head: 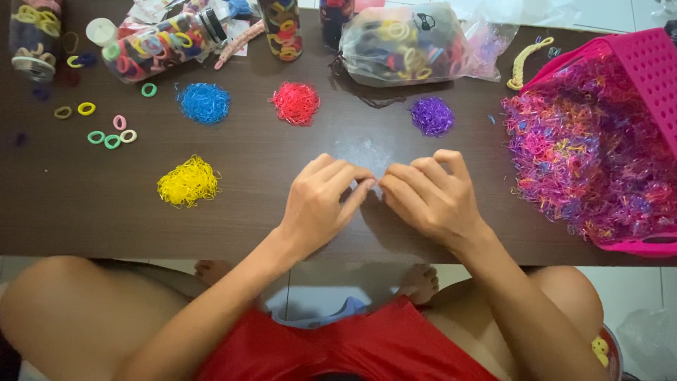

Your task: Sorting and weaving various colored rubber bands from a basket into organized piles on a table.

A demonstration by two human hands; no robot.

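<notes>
A dark brown table (211,219) is filling most of the view, and a person is sitting low at its near edge with both forearms reaching over it. At the far right a pink basket (649,77) is lying tipped toward the middle, so a big heap of mixed tiny elastic bands (585,155) is spilling out within easy reach of the right hand.

Along the far edge a clear plastic bag (405,46) of larger hair ties is sitting, with several clear jars (159,42) of ties lying or standing to its left, out of the way of the working space.

Between the far edge and the hands, small piles sorted by colour are lying well apart from one another: a yellow pile (187,182) near left, a blue pile (204,103) and a red pile (296,103) farther back, and a purple pile (432,116) to the right. Each is keeping to its own patch, so the colours are not mixing. A few loose hair rings (106,134) are lying at far left.

The left hand (321,201) and the right hand (430,194) are meeting at the centre of the table, fingers curled and tips pinching together almost touching. Whatever they are pinching is too small to make out; it could be a single tiny band, but I cannot tell.
</notes>
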